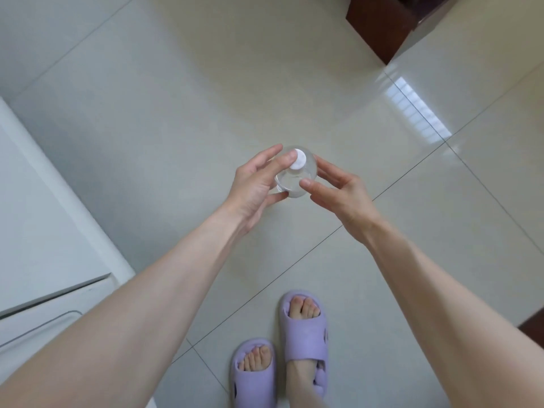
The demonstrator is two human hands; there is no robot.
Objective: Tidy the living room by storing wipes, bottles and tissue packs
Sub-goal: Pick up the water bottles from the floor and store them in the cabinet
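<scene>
**Clear bottle held in both hands above the floor**

From my remote post I note the left hand (259,181) curled round a small clear bottle (290,184). Its thumb lies under the bottle's near side and one fingertip rests at the edge of the white cap (298,164). The right hand (338,189) pinches the opposite side, with the thumb tip on the near wall and the fingers behind the far wall. The bottle is upright, cap towards the camera, between the two hands and in mid-air over the floor (176,113); it touches nothing else. I cannot tell what it contains.

Both forearms are bare and reach forward from the lower edge of the view. Below the hands, two feet in lilac slippers (307,331) stand on pale glossy tiles. A white cabinet (44,216) stands at the left edge. A dark wooden piece of furniture (379,22) stands at the upper right. A bright window reflection (421,113) lies on the tiles near it.
</scene>
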